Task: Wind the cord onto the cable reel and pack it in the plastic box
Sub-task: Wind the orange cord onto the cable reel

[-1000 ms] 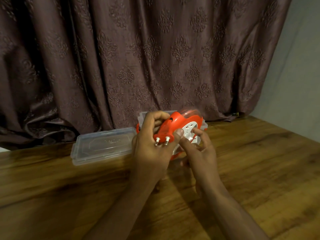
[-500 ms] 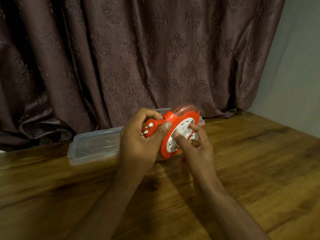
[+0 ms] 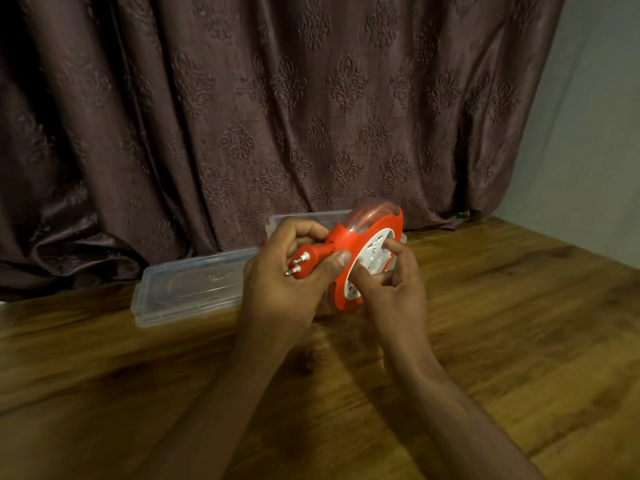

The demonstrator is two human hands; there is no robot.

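I hold an orange cable reel (image 3: 367, 233) with a white socket face and a clear rim above the wooden table. My left hand (image 3: 287, 289) grips the reel's left side, thumb pressing the orange plug (image 3: 311, 259), whose two metal pins point left. My right hand (image 3: 394, 289) pinches the white centre of the reel with curled fingers. No loose cord shows. The clear plastic box (image 3: 304, 220) stands behind the reel, mostly hidden by it and my hands.
The box's clear lid (image 3: 187, 289) lies flat on the table (image 3: 519, 323) to the left of my hands. A brown patterned curtain (image 3: 277, 116) hangs behind, touching the table's far edge. A grey wall is at right.
The reel has turned so its face points more to the right and the plug pins now point left. My hands moved slightly left with it.
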